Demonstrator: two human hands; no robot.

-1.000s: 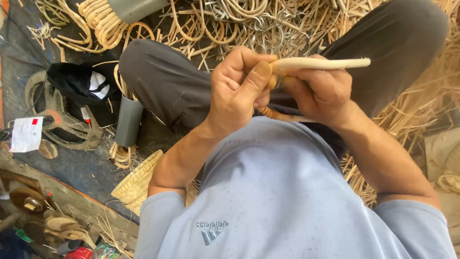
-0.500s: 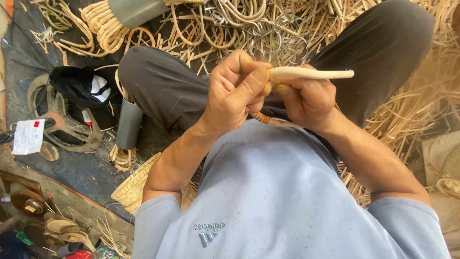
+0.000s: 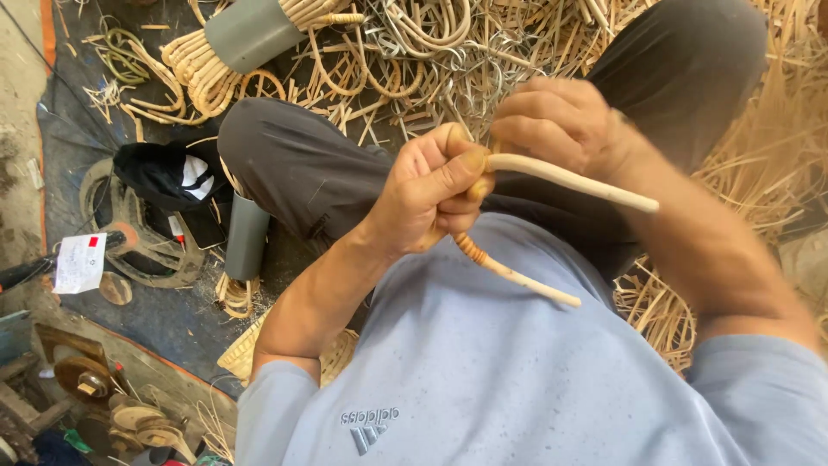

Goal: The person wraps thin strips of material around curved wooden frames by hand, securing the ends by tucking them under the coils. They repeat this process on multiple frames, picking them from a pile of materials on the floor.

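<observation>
I sit cross-legged on the ground in dark trousers and a grey-blue shirt. My left hand (image 3: 431, 190) is clenched around a bent pale rattan cane (image 3: 569, 181), thumb pressed on the bend. One end of the cane sticks out to the right. The other end (image 3: 517, 276) slopes down over my shirt, with a short orange-brown wrapped section just below my fist. My right hand (image 3: 561, 121) hovers just above the bend with fingers curled; it is blurred, and whether it pinches a thin strand I cannot tell.
Loose rattan strips and bent hoops (image 3: 431, 43) litter the ground ahead and to the right. A bundle in a grey tube (image 3: 250, 34) lies upper left, another grey tube (image 3: 246, 237) by my knee. A black bag (image 3: 164, 173), woven piece (image 3: 241, 354) and round tools (image 3: 78, 380) lie left.
My right hand has left the cane's right end and risen above the bend. The cane now tilts down to the right. My left hand keeps its grip.
</observation>
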